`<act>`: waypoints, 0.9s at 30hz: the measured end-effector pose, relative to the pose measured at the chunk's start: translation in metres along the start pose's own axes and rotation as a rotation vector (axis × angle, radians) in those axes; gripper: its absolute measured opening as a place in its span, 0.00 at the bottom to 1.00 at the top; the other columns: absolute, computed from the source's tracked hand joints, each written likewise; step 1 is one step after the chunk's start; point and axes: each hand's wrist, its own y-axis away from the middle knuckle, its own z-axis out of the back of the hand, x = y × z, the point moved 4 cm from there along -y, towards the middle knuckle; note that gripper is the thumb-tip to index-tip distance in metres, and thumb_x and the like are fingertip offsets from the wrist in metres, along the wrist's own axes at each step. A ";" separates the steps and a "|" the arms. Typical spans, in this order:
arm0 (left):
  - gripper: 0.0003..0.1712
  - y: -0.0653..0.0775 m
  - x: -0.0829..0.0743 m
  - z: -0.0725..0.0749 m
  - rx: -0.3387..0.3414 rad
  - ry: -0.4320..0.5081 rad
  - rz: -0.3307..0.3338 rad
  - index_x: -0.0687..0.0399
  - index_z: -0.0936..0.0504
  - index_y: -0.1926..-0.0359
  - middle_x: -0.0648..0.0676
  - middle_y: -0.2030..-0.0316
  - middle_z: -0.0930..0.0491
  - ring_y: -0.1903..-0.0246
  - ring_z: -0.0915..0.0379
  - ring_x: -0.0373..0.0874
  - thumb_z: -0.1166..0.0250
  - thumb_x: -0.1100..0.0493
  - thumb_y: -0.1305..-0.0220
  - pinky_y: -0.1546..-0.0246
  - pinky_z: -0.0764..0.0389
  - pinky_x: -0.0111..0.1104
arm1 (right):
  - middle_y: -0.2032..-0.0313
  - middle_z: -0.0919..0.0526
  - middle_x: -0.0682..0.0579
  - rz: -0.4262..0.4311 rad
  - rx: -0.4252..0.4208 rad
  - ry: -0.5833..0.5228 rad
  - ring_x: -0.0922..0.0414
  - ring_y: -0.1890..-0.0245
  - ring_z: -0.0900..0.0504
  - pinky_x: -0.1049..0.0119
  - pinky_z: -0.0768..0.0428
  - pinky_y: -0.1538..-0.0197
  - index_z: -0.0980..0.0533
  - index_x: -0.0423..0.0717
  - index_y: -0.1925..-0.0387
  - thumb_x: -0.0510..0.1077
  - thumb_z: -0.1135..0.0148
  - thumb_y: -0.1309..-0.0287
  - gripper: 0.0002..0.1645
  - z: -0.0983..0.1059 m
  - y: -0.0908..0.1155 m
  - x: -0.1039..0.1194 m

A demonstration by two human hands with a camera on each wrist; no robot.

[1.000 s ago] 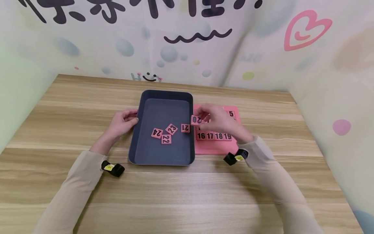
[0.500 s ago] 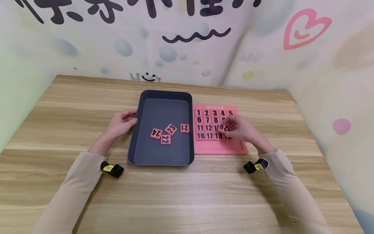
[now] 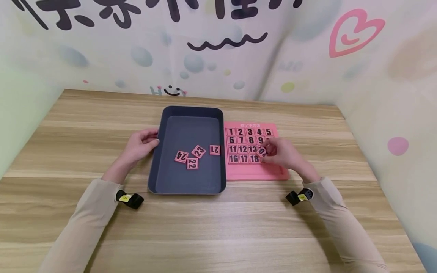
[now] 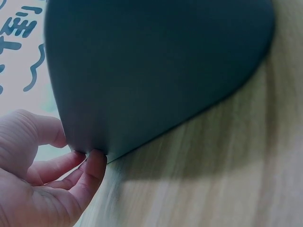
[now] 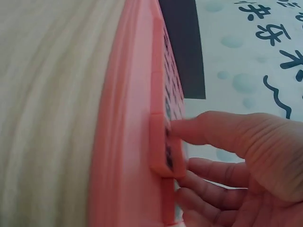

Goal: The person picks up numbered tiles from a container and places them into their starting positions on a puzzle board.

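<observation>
My left hand [image 3: 140, 146] holds the dark grey tray [image 3: 187, 185] by its left side, thumb at the rim; the left wrist view shows its fingertips against the outer wall. Loose in the tray lie pink number tiles 24 [image 3: 181, 156], 23 [image 3: 198, 151], 22 [image 3: 192, 163] and 21 [image 3: 214, 149]. Between thumb and fingers, my right hand [image 3: 281, 153] pinches tile 20 [image 3: 262, 152], tilted over the right part of the pink number board [image 3: 252, 174]. Rows of numbered tiles fill the board's upper part; the fingers hide some at the right.
The tray's right wall stands right along the board's left edge. Both sit on a wood-grain table [image 3: 205, 231]. A printed wall covering [image 3: 218, 76] rises behind the table's back edge. Each wrist wears a small black camera [image 3: 134, 201].
My right hand has carried tile 20 from the tray's right rim rightward over the board, turning it slightly. The left hand keeps its place at the tray.
</observation>
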 end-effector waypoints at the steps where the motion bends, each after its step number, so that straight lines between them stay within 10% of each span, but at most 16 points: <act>1: 0.25 0.000 0.000 0.000 0.000 0.003 -0.001 0.75 0.37 0.38 0.72 0.45 0.31 0.59 0.30 0.37 0.49 0.70 0.34 0.62 0.29 0.15 | 0.73 0.21 0.46 0.004 0.006 0.004 0.54 0.72 0.24 0.63 0.24 0.67 0.25 0.31 0.58 0.38 0.26 0.57 0.24 0.001 0.000 0.000; 18: 0.25 0.000 0.001 0.000 -0.005 0.018 -0.019 0.76 0.37 0.38 0.73 0.46 0.30 0.63 0.32 0.30 0.48 0.70 0.35 0.62 0.28 0.15 | 0.74 0.22 0.47 -0.093 -0.004 0.060 0.54 0.73 0.25 0.64 0.26 0.69 0.24 0.37 0.70 0.45 0.26 0.56 0.18 0.000 0.003 -0.003; 27: 0.25 0.000 0.001 0.000 -0.010 0.010 -0.028 0.76 0.36 0.38 0.73 0.46 0.30 0.57 0.30 0.41 0.48 0.70 0.35 0.62 0.28 0.15 | 0.56 0.25 0.41 0.088 0.098 0.038 0.50 0.60 0.24 0.55 0.23 0.55 0.25 0.37 0.49 0.34 0.28 0.57 0.29 0.003 0.007 -0.001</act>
